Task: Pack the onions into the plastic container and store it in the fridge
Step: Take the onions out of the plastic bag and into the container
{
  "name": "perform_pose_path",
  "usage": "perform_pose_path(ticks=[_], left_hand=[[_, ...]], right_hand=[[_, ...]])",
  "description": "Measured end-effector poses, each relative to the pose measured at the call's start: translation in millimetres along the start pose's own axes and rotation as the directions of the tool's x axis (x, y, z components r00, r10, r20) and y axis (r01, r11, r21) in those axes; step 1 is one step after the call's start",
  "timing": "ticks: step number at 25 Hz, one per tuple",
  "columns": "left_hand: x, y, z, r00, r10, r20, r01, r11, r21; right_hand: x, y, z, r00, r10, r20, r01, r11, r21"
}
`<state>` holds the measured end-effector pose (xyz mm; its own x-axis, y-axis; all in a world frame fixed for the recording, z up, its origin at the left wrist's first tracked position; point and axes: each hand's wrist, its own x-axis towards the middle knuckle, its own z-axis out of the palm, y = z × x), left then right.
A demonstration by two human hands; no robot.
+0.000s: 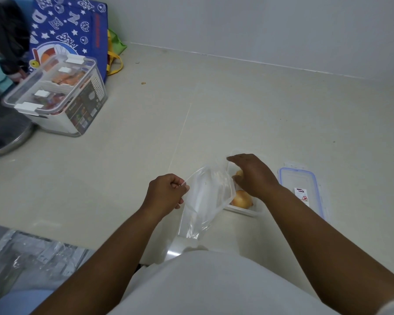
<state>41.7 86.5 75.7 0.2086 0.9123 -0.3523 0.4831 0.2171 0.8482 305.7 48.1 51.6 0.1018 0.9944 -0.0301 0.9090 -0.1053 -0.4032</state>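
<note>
A clear plastic container point(241, 210) sits on the pale counter near the front edge. One yellow onion point(242, 198) lies in its near end. My right hand point(253, 175) reaches down into the container and covers a second onion point(239, 172), which shows only in part; I cannot tell whether the fingers grip it. My left hand point(166, 193) is shut on the top edge of a clear plastic bag point(205, 201), which hangs limp just left of the container. The container's lid point(301, 189), clear with a blue seal, lies flat to the right.
A larger lidded storage box point(55, 96) with food stands at the back left, in front of a blue printed bag point(71, 30). A round metal lid or pan point(11, 137) is at the far left. Crumpled plastic wrap point(39, 253) lies at the lower left.
</note>
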Motion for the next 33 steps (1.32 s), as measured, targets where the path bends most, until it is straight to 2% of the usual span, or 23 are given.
perform_pose_path(ticks=[2,4,6,11,17,20,22,26,33], left_hand=[[0,0,0,1.000,0.017,0.009,-0.017,1.000,0.019],[0,0,-1,0.999,0.034,0.024,-0.035,0.999,0.040],[-1,-1,-4,0.998,0.036,0.054,-0.038,0.999,0.039],[-4,-7,-9,0.979,0.013,0.205,-0.022,0.999,0.039],[-6,-15,-21,0.985,-0.067,0.157,0.067,0.998,0.005],[-2,-18,-28,0.994,-0.011,0.110,-0.012,0.978,0.209],[2,-19,-33,0.996,0.028,0.084,-0.049,0.965,0.258],[7,-19,-45,0.996,0.037,0.075,-0.054,0.969,0.240],[9,-24,-51,0.989,0.030,0.142,-0.052,0.986,0.159]], right_hand=[[1,-15,-3,0.994,-0.093,0.058,0.083,0.983,0.162],[6,-29,-6,0.982,-0.092,0.165,0.034,0.946,0.324],[13,-40,-6,0.973,-0.069,0.219,-0.029,0.909,0.415],[29,-62,1,0.962,-0.058,0.268,-0.065,0.900,0.431],[43,-67,-1,0.990,0.087,0.112,-0.131,0.870,0.476],[44,-62,-4,0.978,0.140,0.152,-0.199,0.839,0.507],[42,-59,-6,0.976,0.107,0.189,-0.194,0.822,0.536],[38,-57,-12,0.982,0.013,0.189,-0.128,0.782,0.610],[33,-55,-15,0.982,-0.009,0.189,-0.126,0.712,0.691]])
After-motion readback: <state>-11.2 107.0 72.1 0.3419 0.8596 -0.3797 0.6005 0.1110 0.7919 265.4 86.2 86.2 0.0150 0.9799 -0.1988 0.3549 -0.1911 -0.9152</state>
